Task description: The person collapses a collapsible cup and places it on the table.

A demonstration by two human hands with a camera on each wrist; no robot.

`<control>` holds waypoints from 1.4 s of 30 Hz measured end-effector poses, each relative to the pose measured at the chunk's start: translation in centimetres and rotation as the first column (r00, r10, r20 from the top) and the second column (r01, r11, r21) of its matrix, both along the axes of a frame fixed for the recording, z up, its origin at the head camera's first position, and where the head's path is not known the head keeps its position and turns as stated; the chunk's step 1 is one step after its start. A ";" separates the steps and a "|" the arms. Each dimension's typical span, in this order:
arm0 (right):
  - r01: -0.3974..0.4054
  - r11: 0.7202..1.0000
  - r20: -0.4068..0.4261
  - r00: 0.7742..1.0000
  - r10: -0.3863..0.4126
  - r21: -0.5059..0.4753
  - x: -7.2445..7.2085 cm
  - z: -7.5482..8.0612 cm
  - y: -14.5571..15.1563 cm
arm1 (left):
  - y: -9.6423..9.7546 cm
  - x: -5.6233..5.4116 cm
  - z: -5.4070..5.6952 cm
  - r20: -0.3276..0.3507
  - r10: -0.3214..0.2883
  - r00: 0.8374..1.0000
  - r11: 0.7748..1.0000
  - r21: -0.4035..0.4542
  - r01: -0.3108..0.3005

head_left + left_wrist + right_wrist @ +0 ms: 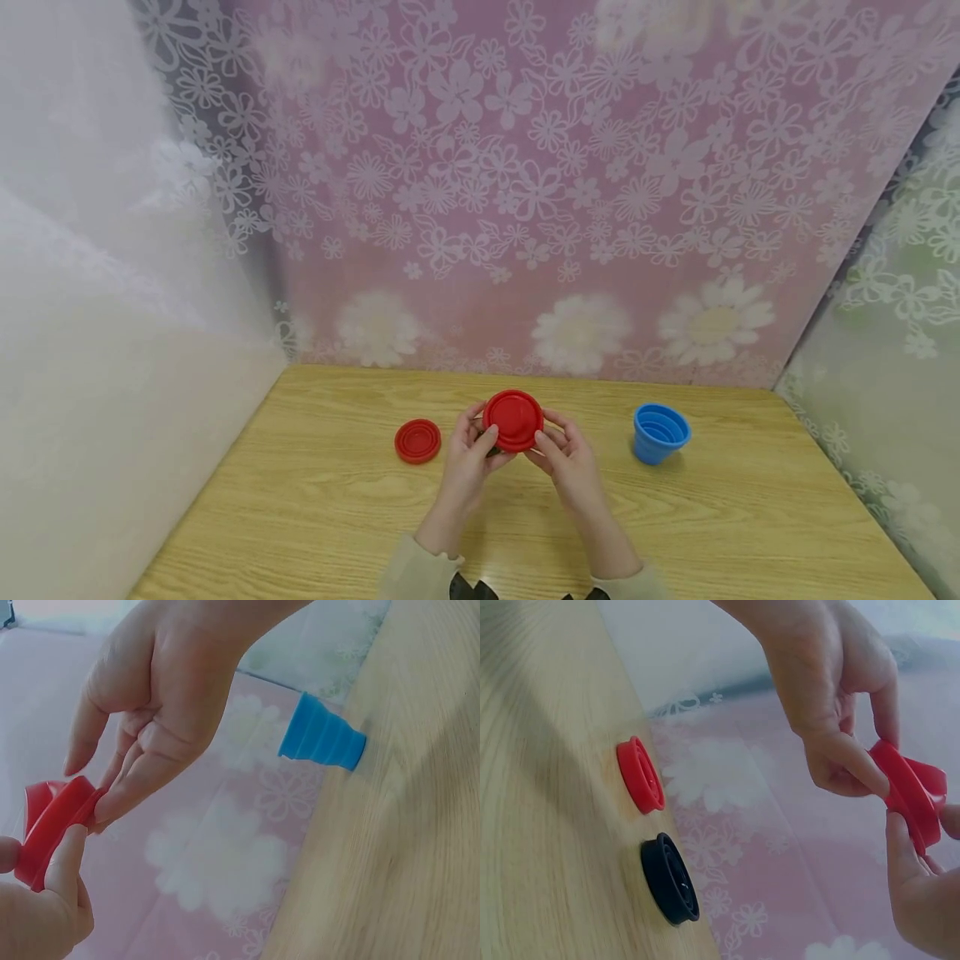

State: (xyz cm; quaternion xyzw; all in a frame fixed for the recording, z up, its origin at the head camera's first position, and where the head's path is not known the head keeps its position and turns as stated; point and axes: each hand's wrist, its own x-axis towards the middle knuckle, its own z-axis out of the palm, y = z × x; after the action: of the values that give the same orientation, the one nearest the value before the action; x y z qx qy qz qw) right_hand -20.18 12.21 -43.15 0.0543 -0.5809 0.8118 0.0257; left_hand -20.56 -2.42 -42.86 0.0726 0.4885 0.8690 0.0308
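Note:
Both hands hold a red collapsible cup (513, 421) above the table, its round face turned towards the head camera. My left hand (467, 467) pinches its left edge, with the thumb on the near side. On the opposite edge, my right hand (573, 475) grips it between thumb and fingers. Seen side-on in the left wrist view, the held cup (56, 832) is mostly flat, with one section standing out past its rim. A second red cup (417, 441) lies collapsed on the table, left of the hands. Beside it in the right wrist view lies a collapsed black cup (670, 879).
An expanded blue cup (658, 433) stands upright on the right of the wooden table (300, 517). Behind the table hangs a pink flowered curtain (465, 208). Pale sheets (112, 333) enclose the left and right sides.

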 end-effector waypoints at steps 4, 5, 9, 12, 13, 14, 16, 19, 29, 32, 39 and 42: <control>0.011 1.000 0.009 1.000 -0.010 -0.029 0.2 0.1 -0.3 | 0.1 0.0 -0.1 -0.009 -0.010 1.000 1.000 0.029 0.010; 0.014 0.999 0.012 1.000 -0.014 -0.032 0.2 0.1 -0.3 | 0.2 0.0 -0.2 -0.008 -0.008 1.000 1.000 0.023 0.008; 0.036 0.999 0.033 0.999 -0.035 -0.017 0.3 0.2 -0.2 | 0.1 0.0 -0.4 0.000 0.031 1.000 0.999 -0.041 -0.031; 0.046 0.999 0.047 0.998 -0.046 0.003 0.3 0.3 0.0 | -0.1 0.1 -0.5 0.007 0.069 0.998 0.993 -0.097 -0.068; 0.046 0.999 0.047 0.998 -0.047 0.008 0.3 0.3 0.0 | -0.1 0.0 -0.5 0.006 0.075 0.997 0.991 -0.112 -0.074; 0.047 0.999 0.049 0.998 -0.047 0.008 0.3 0.3 0.0 | -0.2 0.0 -0.6 0.006 0.079 0.997 0.989 -0.126 -0.078; 0.044 0.999 0.040 0.998 -0.045 0.013 0.3 0.3 0.1 | -0.3 0.0 -0.6 -0.002 0.077 0.997 0.986 -0.151 -0.077; 0.037 0.999 0.020 0.999 -0.037 0.018 0.2 0.3 0.2 | -0.4 0.0 -0.6 -0.011 0.057 0.998 0.980 -0.191 -0.058; 0.027 0.998 0.016 0.999 -0.028 0.064 0.1 0.3 0.3 | -0.6 -0.2 -0.8 -0.035 -0.054 0.998 0.955 -0.293 0.042; 0.035 0.997 0.028 0.999 -0.037 0.063 0.1 0.3 0.2 | -0.6 -0.2 -0.8 -0.028 -0.040 0.999 0.959 -0.283 0.030; 0.042 0.999 0.024 0.999 -0.042 0.027 -0.1 0.4 0.0 | -0.3 -0.2 -0.5 0.000 -0.006 1.000 0.978 -0.207 0.005; 0.037 0.999 0.016 0.999 -0.037 0.019 -0.1 0.5 -0.1 | -0.3 -0.3 -0.3 0.007 -0.005 1.000 0.981 -0.193 0.006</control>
State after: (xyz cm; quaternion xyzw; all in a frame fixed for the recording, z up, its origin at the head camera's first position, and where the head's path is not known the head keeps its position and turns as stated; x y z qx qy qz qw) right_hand -20.28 12.15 -42.61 0.0371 -0.5896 0.8061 0.0353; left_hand -20.84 -2.67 -43.15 0.0676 0.5702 0.8176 0.0419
